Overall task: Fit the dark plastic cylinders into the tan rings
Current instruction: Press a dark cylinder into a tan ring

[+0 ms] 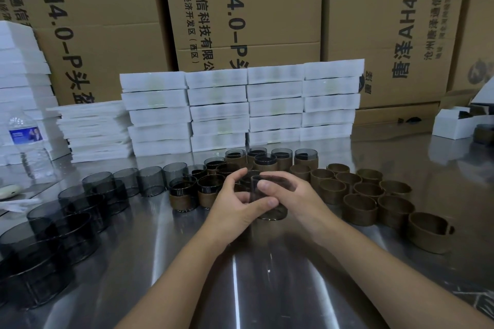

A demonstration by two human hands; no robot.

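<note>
Cylinder (pixel 254 191), lower end in ring (pixel 276 213), gripped by left hand (pixel 235 204) and right hand (pixel 290 195), fingers curled round it. Keep square to ring, press evenly.

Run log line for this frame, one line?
phase: fitting; left hand, right hand: grip dark cylinder; tan ring: around its lower end

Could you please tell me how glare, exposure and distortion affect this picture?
Head view: bright glare streaks run down the steel table between the forearms; the white boxes are overexposed, labels washed out; wide-angle distortion tilts the cardboard cartons outward at the edges; the left hand and right hand gripping the dark cylinder look slightly soft.
</note>
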